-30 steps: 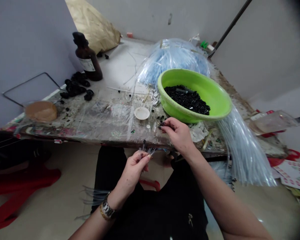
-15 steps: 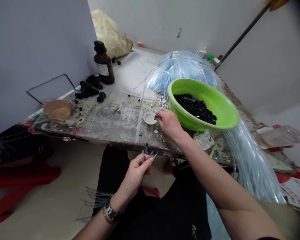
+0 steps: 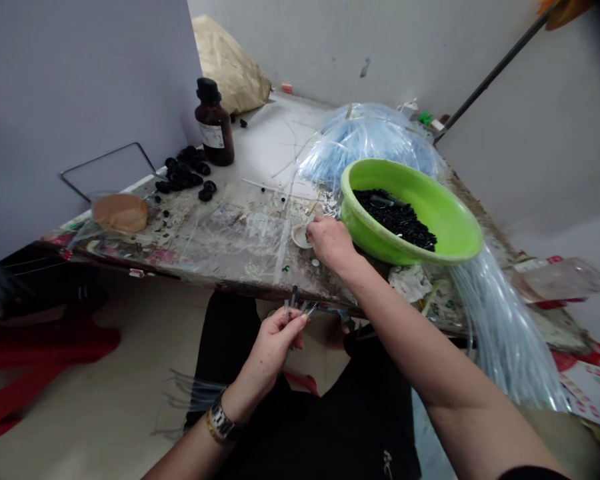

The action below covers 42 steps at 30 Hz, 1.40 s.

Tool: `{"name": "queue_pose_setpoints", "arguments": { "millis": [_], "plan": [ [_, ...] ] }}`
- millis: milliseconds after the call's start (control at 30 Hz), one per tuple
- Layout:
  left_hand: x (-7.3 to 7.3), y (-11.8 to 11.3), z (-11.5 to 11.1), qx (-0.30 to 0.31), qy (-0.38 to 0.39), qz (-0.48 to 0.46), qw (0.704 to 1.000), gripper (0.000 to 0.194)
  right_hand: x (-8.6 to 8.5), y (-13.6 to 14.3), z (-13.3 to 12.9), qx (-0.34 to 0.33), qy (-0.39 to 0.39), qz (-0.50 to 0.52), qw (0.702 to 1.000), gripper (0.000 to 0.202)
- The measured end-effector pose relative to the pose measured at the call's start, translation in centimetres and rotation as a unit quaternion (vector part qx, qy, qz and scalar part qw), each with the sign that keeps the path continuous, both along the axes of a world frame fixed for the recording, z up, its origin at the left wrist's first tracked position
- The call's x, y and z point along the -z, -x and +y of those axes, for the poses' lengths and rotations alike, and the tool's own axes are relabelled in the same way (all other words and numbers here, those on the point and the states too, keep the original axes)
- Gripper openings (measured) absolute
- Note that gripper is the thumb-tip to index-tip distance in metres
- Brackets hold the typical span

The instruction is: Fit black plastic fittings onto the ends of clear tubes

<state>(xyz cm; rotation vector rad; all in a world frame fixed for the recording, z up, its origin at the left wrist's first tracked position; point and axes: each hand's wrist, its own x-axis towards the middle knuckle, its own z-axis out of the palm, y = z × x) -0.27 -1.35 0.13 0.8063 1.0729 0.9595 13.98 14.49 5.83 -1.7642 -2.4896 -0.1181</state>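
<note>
Tubes [image 3: 294, 297] my left hand [image 3: 274, 337] pinches face the bench's front edge [image 3: 253, 286]; beyond, my right hand [image 3: 330, 242] bunches at the dish [image 3: 299, 237], load hidden.

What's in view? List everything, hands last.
Table: one, mottled grey, centre
Basin: one, green, right half
Pieces: many, black, in basin
Tubing: many strands, bluish, behind and right of basin
Dish: one, white, left of basin
Bottle: one, brown, back left
Lumps: several, black, beside bottle
Sack: one, beige, beyond bottle
Round item: one, orange-brown, table's left end
Wire frame: one, grey, left edge
Container: one, clear, far right
Red object: one, red, floor left
Paper: one, white and red, lower right
Thin tubes: several, mostly clear, lower centre
Watch: one, silver, left wrist
Left hand: one, lower centre, gripping thin tubes
Right hand: one, centre, at dish
</note>
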Motion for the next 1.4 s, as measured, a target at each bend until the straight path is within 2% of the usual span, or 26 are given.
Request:
{"name": "queue_pose_setpoints", "arguments": {
  "millis": [67, 167, 300, 367, 467, 533, 633, 733, 900, 1067, 1400],
  "plan": [
    [-0.1, 0.1, 0.0, -0.001, 0.007, -0.002, 1.000, 0.023, -0.2, -0.2, -0.1, 0.000, -0.001, 0.019, 1.000, 0.019],
    [0.0, 0.2, 0.0, -0.004, 0.015, -0.006, 1.000, 0.023, -0.8, -0.8, -0.5, -0.007, -0.031, 0.107, 0.994, 0.018],
    [0.5, 0.1, 0.0, -0.005, 0.018, -0.004, 1.000, 0.024, -1.5, -1.3, -1.5, -0.022, -0.133, 0.247, 0.959, 0.020],
    [0.7, 0.0, 0.0, -0.005, 0.020, -0.005, 1.000, 0.024, -1.5, -1.3, -2.0, -0.024, -0.146, 0.239, 0.960, 0.019],
    [0.8, -0.1, 0.0, -0.011, 0.019, -0.016, 1.000, 0.023, -1.0, -1.3, -2.6, -0.029, -0.080, 0.148, 0.985, 0.017],
    [0.6, 0.0, 0.0, -0.014, 0.016, -0.022, 1.000, 0.021, -0.8, -1.5, -3.2, -0.024, -0.061, 0.158, 0.985, 0.017],
    [0.1, 0.1, 0.0, -0.015, 0.008, -0.022, 1.000, 0.019, -1.0, -2.1, -4.8, -0.016, -0.064, 0.294, 0.954, 0.013],
    [-0.1, 0.2, 0.2, -0.010, 0.006, -0.016, 1.000, 0.018, -1.2, -2.5, -7.4, -0.021, -0.001, 0.406, 0.914, 0.012],
    [-0.1, 0.1, 0.3, 0.003, 0.002, -0.014, 1.000, 0.017, -0.9, -2.9, -11.7, 0.001, 0.109, 0.456, 0.883, 0.013],
    [-0.1, -0.2, 0.2, 0.024, -0.014, 0.005, 1.000, 0.016, -0.4, -3.5, -13.4, 0.019, 0.106, 0.461, 0.881, 0.013],
    [0.1, -0.3, 0.1, 0.028, -0.017, 0.014, 0.999, 0.014, 0.0, -3.6, -13.9, 0.026, 0.099, 0.462, 0.881, 0.014]
  ]
}}
